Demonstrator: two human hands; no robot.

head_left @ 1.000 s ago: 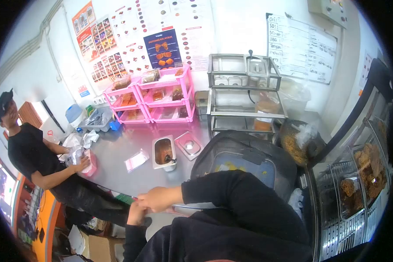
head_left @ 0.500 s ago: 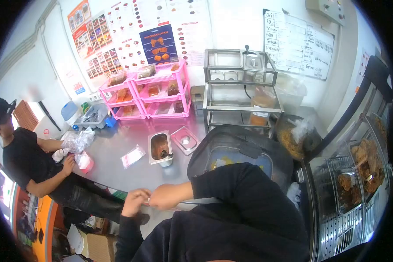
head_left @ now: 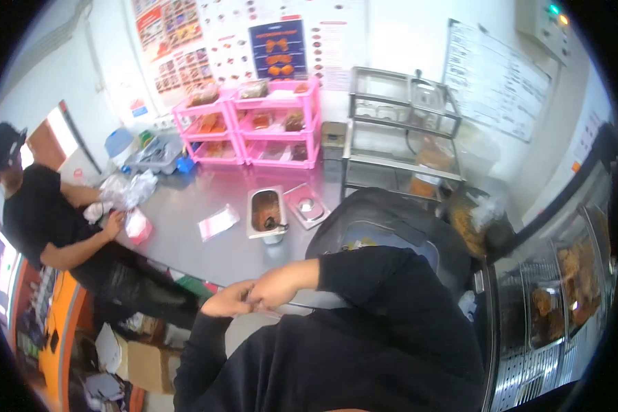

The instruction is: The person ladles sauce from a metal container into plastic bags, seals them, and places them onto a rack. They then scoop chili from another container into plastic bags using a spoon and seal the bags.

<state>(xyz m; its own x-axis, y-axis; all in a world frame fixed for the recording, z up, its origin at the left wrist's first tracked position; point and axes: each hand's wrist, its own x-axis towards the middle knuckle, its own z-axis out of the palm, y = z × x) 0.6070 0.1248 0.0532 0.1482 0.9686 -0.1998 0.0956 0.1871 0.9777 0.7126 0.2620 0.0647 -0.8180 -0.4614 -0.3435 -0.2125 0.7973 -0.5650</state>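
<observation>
My left hand (head_left: 228, 301) and my right hand (head_left: 281, 283) meet in front of my body at the table's near edge. Both have their fingers curled and pinched together. Whatever lies between them is too small and too covered to name. Just beyond them on the steel table (head_left: 178, 213) stands a metal food pan (head_left: 257, 229) with brown sauce inside and a dark-handled utensil (head_left: 275, 224) resting in it. Its metal lid (head_left: 316, 216) lies to the right. A flat clear packet with a pink stripe (head_left: 220, 222) is to the left of the pan.
A large black bag (head_left: 329, 233) occupies the table's right part. Pink shelves (head_left: 237, 130) and a metal rack (head_left: 364, 130) stand behind. To the right is a glass case (head_left: 546, 309) with fried food. At left a co-worker (head_left: 48, 213) handles plastic bags (head_left: 130, 189).
My hands have come closer together, higher in view and slightly right, still pinched. The camera's view has shifted, moving the table things. The co-worker stays at the plastic bags.
</observation>
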